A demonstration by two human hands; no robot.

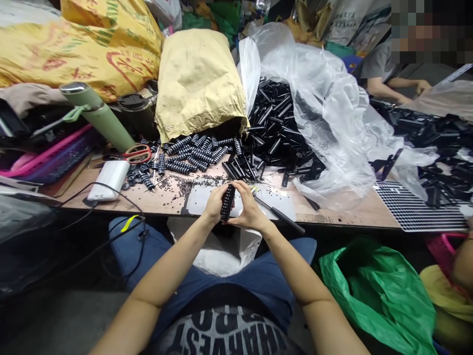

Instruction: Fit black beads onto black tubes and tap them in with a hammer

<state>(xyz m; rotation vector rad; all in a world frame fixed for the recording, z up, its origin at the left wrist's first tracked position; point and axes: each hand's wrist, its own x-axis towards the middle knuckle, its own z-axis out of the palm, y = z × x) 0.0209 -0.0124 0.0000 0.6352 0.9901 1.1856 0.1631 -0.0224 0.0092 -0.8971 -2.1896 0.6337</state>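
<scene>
In my view, the strip (227,203) is between the two hands, at the near edge of the bench (334,217), and I see it in front of the pale mat (197,196). I cannot tell whether it touches the mat. It is narrow and black, with rows of small pale marks, and its long axis points away from the body.

I judge it light, since bare fingers manage it easily, and stiff, since it shows no sag or bend. I would expect hard plastic: a bit slick along smooth edges, with more bite on the marked face. It does not strike me as fragile, though I would avoid pressing hard on the marks in case they are separate bits. The long sides look like the best hold, with a fingertip steadying the far end.

The left hand (213,204) is curled against the strip's left side, gripping it. The right hand (249,206) is partly spread, its fingertips meeting the strip near the far end and its thumb reaching toward the near end, with a gap between. I cannot tell how firmly either one presses.
</scene>
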